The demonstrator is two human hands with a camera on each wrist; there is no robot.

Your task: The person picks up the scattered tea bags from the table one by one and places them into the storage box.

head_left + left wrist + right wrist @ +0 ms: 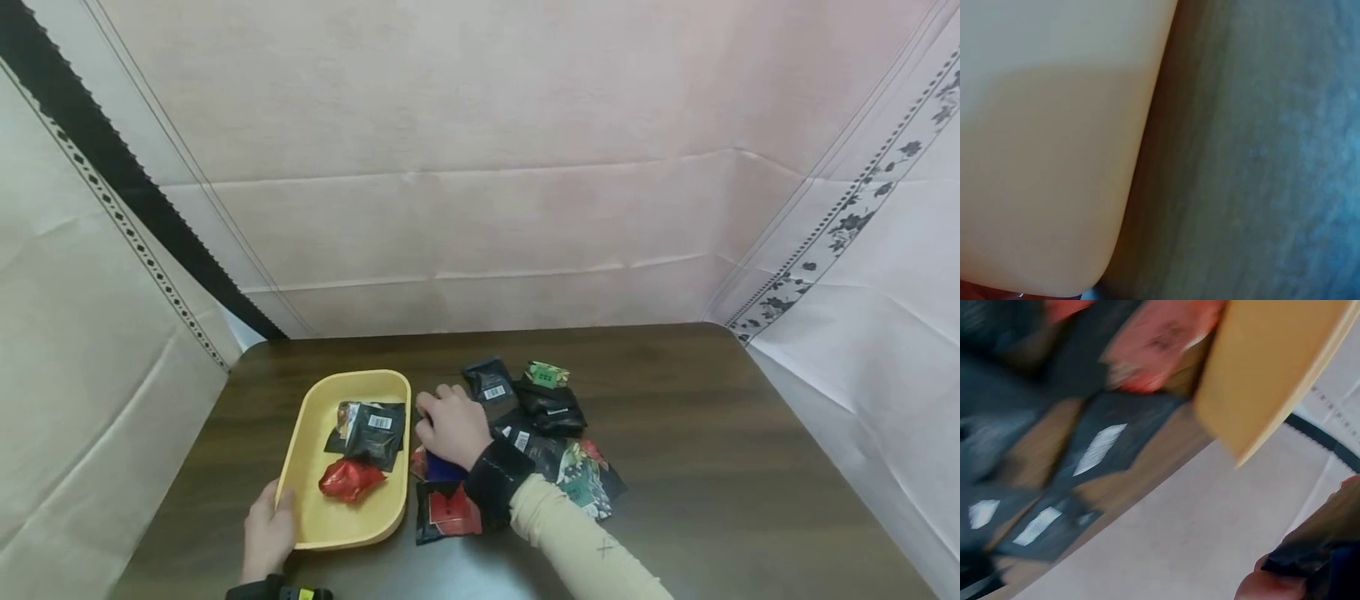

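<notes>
My left hand (270, 529) grips the left rim of a yellow tray (341, 525), its thumb over the edge. Inside the tray lie a shiny red packet (351, 480) and dark packets (375, 437), one with a white barcode label. Just right of the tray, my right hand (457, 425) is raised over the packets on the table. In the right wrist view its fingertips (1269, 587) pinch a dark blue and brown packet (1329, 544), cut off by the frame edge. Most of the left hand is out of the left wrist view, which shows the tray (1054, 175) close up.
Right of the tray, several dark packets (551, 408) lie in a loose pile, with a green-topped packet (547, 374) at the back and a red and black packet (453, 511) in front. The wooden table (712, 467) meets a white cloth (495, 242) behind.
</notes>
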